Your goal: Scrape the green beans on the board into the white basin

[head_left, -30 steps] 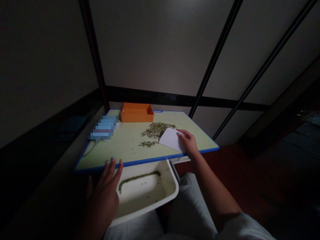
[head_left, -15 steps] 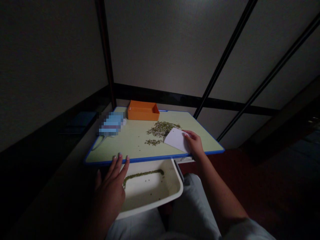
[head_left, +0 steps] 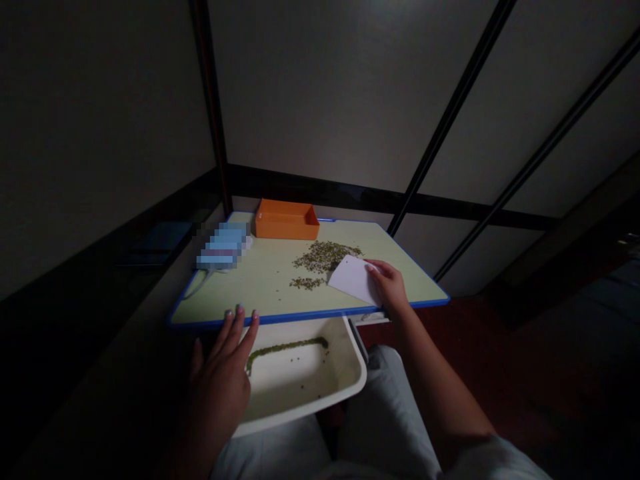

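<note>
My right hand (head_left: pixel 389 285) grips a white card (head_left: pixel 353 279) by its right end, thumb on top, low over the table. The card's left edge meets a spread of small greenish-brown seeds or beans (head_left: pixel 325 255), and a smaller patch (head_left: pixel 307 283) lies just in front of the main pile. My left hand (head_left: pixel 225 373) has its fingers spread, the tips at the table's blue front edge and the palm over the left end of a white drawer-like tray (head_left: pixel 295 417). Inside the tray, a line of the same grains (head_left: pixel 290 346) runs along the back and left of its floor.
An orange open box (head_left: pixel 287 228) stands at the table's back left. Left of it lies a blurred light-blue object (head_left: pixel 223 245) with a pale cord. The pale yellow-green table (head_left: pixel 260 283) stands near panelled walls (head_left: pixel 320 87). My legs (head_left: pixel 390 407) are below the tray.
Almost nothing differs. Both hands, the card and the grains keep their places; the view has shifted very slightly.
</note>
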The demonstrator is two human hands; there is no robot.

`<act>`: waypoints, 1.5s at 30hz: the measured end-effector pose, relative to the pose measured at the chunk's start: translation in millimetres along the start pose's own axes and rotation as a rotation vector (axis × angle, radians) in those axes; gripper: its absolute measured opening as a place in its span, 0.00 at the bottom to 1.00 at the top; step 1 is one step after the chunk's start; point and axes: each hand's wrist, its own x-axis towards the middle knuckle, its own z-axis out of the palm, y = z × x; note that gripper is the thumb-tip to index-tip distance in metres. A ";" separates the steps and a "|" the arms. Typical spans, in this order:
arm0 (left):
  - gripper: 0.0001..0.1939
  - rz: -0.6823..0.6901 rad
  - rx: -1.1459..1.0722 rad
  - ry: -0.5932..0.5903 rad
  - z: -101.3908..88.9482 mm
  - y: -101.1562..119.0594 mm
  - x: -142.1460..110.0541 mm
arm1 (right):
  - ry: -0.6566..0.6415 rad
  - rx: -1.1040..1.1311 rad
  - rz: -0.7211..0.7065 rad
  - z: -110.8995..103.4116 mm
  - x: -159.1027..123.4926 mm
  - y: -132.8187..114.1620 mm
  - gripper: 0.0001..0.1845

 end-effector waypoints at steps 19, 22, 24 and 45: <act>0.38 -0.003 -0.010 -0.018 -0.4 0.1 1.6 | -0.056 0.046 0.081 -1.2 0.8 4.1 0.22; 0.38 -0.010 -0.014 -0.027 -2.1 0.9 1.7 | -0.047 0.049 0.093 -1.1 -0.6 1.2 0.22; 0.38 -0.016 -0.013 -0.026 -2.7 1.2 0.9 | -0.042 0.058 0.097 -0.9 -1.8 -1.0 0.22; 0.38 -0.014 0.003 -0.006 3.2 -3.0 1.6 | -0.031 0.143 0.124 4.1 3.3 1.4 0.21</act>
